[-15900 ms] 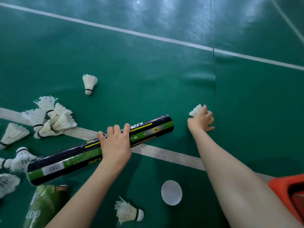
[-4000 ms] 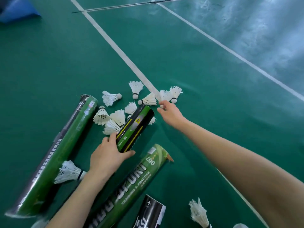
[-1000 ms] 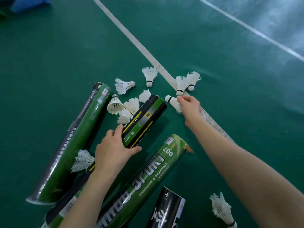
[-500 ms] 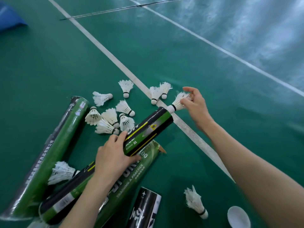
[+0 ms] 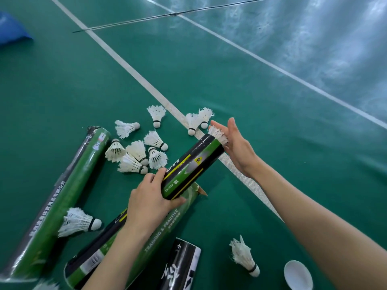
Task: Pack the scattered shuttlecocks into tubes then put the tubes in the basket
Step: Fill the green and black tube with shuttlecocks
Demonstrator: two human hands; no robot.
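Observation:
My left hand [image 5: 149,203] grips a black and green shuttlecock tube [image 5: 190,166] around its middle, with the open end tilted up and to the right. A white shuttlecock [image 5: 217,135] sticks out of that mouth, feathers outward. The flat palm of my right hand [image 5: 235,146] presses against those feathers, fingers straight. Several loose shuttlecocks [image 5: 140,153] lie in a cluster on the green floor just left of the tube. Two more [image 5: 195,120] rest on the white line beyond it.
A long green tube [image 5: 60,201] lies at the left with a shuttlecock [image 5: 78,221] beside it. A green "Training & Practice" tube [image 5: 159,231] and a black tube [image 5: 181,264] lie near me. One shuttlecock [image 5: 244,256] and a white cap [image 5: 298,274] sit lower right. A blue object [image 5: 12,30] is far left.
My right hand picked a shuttlecock off the floor, brought it to the tube's mouth and now pushes it in with the palm. The tube's open end has lifted slightly.

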